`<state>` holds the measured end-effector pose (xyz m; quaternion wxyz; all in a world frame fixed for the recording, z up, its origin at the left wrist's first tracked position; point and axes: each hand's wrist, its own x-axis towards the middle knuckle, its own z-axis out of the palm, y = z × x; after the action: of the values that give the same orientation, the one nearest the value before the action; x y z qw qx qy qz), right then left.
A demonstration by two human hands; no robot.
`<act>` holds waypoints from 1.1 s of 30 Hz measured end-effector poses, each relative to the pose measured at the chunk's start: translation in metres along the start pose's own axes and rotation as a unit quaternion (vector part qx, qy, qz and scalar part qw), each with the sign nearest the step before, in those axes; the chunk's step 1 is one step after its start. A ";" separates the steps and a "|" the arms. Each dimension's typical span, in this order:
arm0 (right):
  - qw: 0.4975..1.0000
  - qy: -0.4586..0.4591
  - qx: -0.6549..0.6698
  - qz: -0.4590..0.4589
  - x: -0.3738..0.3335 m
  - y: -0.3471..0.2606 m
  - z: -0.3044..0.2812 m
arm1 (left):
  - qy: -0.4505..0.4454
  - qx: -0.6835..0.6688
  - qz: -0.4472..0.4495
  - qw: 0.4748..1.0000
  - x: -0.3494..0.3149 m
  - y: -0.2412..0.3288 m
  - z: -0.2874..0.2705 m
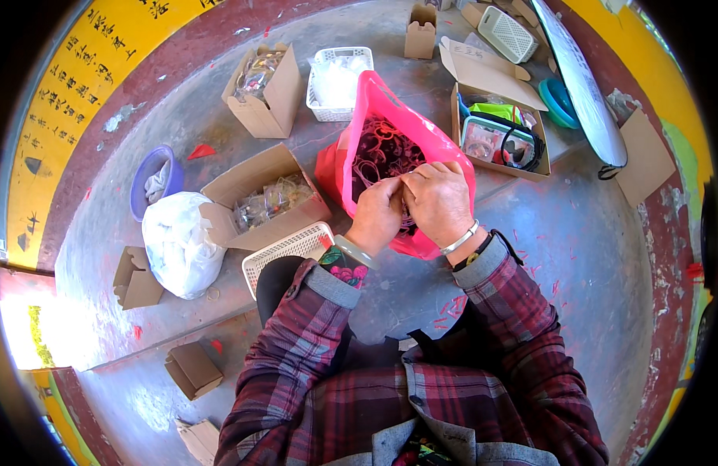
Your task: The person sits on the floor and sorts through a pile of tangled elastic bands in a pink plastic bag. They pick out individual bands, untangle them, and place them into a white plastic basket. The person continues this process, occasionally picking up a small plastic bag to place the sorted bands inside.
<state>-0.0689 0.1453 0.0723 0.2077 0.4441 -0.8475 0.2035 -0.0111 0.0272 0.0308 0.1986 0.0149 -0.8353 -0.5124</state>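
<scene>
A bright pink plastic bag [440, 138] stands with its mouth spread wide in front of me. Inside it lies a tangled heap of dark red and brownish cords or loops [384, 149]. Over the bag's near side, my left hand [377, 211] and my right hand [439, 200] meet, fingers closed and pressed together in a pinch. A thin strand seems to run between them, but the fingers hide most of it. My left wrist wears a pale bangle, my right a silver bracelet and a dark band.
Left of the bag are an open carton of clear packets [272, 203], a white basket [277, 247], a white plastic sack [184, 247] and a purple basin [172, 177]. Farther off stand a tall carton [283, 105] and a white crate [332, 114]. At right is a carton [522, 169] with a clear-lidded case.
</scene>
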 end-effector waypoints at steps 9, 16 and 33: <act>0.999 0.036 -0.012 -0.011 0.001 -0.006 0.001 | 0.001 -0.012 -0.024 1.000 0.001 0.002 0.000; 0.996 0.084 -0.010 -0.003 0.005 -0.006 0.001 | 0.024 -0.028 -0.013 0.999 0.001 0.010 -0.001; 0.991 0.037 0.115 0.053 0.003 0.000 -0.005 | 0.068 -0.012 0.001 0.998 0.003 0.006 -0.002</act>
<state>-0.0693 0.1456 0.0777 0.1758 0.4111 -0.8327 0.3267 -0.0117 0.0278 0.0376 0.2553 0.0466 -0.8138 -0.5199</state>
